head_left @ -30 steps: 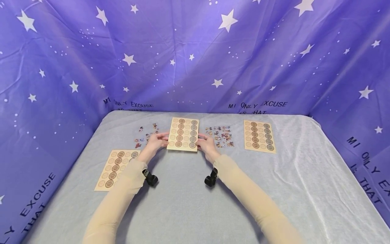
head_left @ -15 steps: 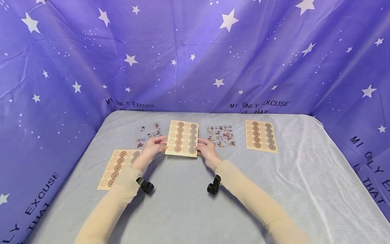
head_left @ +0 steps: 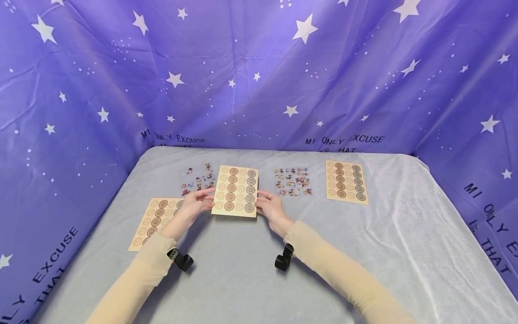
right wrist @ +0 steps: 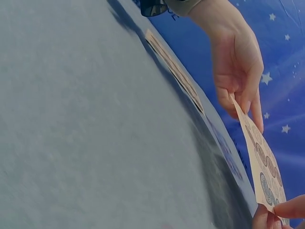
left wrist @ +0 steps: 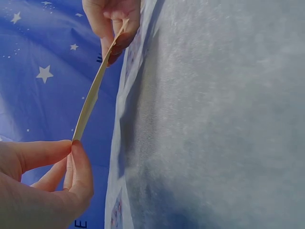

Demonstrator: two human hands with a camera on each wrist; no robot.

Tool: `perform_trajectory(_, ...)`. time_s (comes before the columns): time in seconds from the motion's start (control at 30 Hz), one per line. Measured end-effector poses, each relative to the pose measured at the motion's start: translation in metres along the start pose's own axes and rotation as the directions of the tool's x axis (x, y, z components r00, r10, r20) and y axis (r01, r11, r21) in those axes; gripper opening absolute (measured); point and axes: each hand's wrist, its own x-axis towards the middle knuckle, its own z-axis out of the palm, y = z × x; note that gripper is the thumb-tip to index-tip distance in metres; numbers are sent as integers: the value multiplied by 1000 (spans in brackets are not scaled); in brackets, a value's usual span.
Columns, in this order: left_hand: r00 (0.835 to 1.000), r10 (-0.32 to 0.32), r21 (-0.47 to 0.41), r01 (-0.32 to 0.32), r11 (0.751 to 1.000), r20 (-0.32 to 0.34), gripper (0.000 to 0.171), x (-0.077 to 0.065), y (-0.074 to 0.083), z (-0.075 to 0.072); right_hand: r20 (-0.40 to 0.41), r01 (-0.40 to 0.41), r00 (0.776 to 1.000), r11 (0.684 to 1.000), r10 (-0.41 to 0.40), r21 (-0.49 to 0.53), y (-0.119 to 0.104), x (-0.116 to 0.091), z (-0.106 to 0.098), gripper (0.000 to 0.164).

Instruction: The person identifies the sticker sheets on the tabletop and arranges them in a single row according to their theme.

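Observation:
Both hands hold up a kraft-coloured sheet of round stickers [head_left: 234, 191] near the table's middle, one at each side edge. My left hand [head_left: 192, 210] pinches the left edge; in the left wrist view its thumb and fingertips meet on the thin sheet [left wrist: 90, 105]. On the opposite edge, my right hand [head_left: 272, 211] pinches with thumb and fingers, seen partly at the corner of the right wrist view. The sheet looks slightly bowed and hangs above the cloth, with a shadow below it.
A similar sticker sheet [head_left: 155, 218] lies at the left, partly under the left forearm. Another sheet [head_left: 346, 182] lies at the right. Small colourful character stickers [head_left: 293, 182] lie behind the right hand, with a second group [head_left: 207, 176] behind the left. A grey cloth [head_left: 251, 279] covers the table.
Both hands have carried the sticker sheet a little to the left and closer to the person. More of the character stickers at the right shows now. The two sheets on the table stay put.

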Motion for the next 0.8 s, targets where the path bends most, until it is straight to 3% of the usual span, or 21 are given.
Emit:
perform_trajectory(0.27, 1000, -15, -80, 16, 997, 21, 55, -17, -8, -10, 62, 11, 998, 1000, -12, 18, 10, -11, 5, 47)
perform_trajectory(0.63, 1000, -7, -35, 8, 999, 24, 54, -34, -18, -26, 113, -6, 994, 1000, 6, -3, 14, -31, 13, 48)
perform_trajectory(0.8, 1000, -3, -29, 3, 1000, 21, 55, -41, -20, -31, 127, -14, 992, 1000, 13, 2, 24, -29, 16, 48)
